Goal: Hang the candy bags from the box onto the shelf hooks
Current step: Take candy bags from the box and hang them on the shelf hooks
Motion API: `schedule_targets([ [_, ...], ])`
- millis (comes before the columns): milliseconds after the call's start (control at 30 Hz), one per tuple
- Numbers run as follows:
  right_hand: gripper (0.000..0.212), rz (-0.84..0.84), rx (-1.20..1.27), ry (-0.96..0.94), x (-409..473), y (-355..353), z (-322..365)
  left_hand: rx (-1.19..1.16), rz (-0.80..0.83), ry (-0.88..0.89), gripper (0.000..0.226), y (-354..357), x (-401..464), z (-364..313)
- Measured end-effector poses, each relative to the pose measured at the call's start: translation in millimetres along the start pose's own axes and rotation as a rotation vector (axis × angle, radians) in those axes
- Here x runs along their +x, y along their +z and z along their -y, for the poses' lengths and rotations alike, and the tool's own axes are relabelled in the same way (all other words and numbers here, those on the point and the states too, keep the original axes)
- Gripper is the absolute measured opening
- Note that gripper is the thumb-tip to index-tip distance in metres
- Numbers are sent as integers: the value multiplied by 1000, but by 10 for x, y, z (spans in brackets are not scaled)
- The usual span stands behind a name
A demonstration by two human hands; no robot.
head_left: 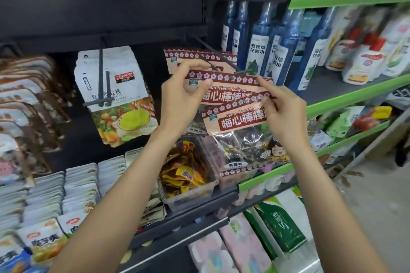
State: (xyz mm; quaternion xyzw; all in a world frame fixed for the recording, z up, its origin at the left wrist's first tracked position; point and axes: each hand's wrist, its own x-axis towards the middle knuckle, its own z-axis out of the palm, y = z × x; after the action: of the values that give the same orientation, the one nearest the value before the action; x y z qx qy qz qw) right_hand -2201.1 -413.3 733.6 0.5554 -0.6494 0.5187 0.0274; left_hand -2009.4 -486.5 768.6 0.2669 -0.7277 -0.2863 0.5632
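Observation:
Two pink-and-maroon Plum Heart Lollipop bags are up in front of a black shelf hook (218,54). My left hand (180,97) pinches the top left corner of the upper bag (224,86). My right hand (282,109) grips that bag's top right edge and also holds the lower bag (239,131), which hangs slanted in front. The hook's tip sits just above the upper bag's header strip. More bags of the same kind (195,57) hang on the hook behind. No box is in view.
White candy bags (115,86) hang on a neighbouring hook at the left. Blue spray bottles (261,44) stand right of the hook on a green-edged shelf. A clear tub of yellow snack packets (188,175) sits below my hands.

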Motion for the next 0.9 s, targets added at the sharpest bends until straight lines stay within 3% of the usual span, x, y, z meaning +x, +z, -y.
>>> schedule_targets([
  [233,43,0,-101,-38,-86,83,-35,79,-34,-58,18,-15,235,380],
  [367,22,-86,-188,-55,-174,140,-62,205,-177,-73,17,14,461,717],
  [533,8,-110,-32,24,-226,200,54,389,-259,-29,16,11,775,1009],
  [667,22,-62,262,106,-236,109,162,614,-261,30,22,46,727,1033],
  [767,18,-43,476,132,-238,43,255,454,-197,29,32,-45,503,801],
  [900,17,-79,604,175,-162,47,358,-75,72,-125,29,-240,131,281],
])
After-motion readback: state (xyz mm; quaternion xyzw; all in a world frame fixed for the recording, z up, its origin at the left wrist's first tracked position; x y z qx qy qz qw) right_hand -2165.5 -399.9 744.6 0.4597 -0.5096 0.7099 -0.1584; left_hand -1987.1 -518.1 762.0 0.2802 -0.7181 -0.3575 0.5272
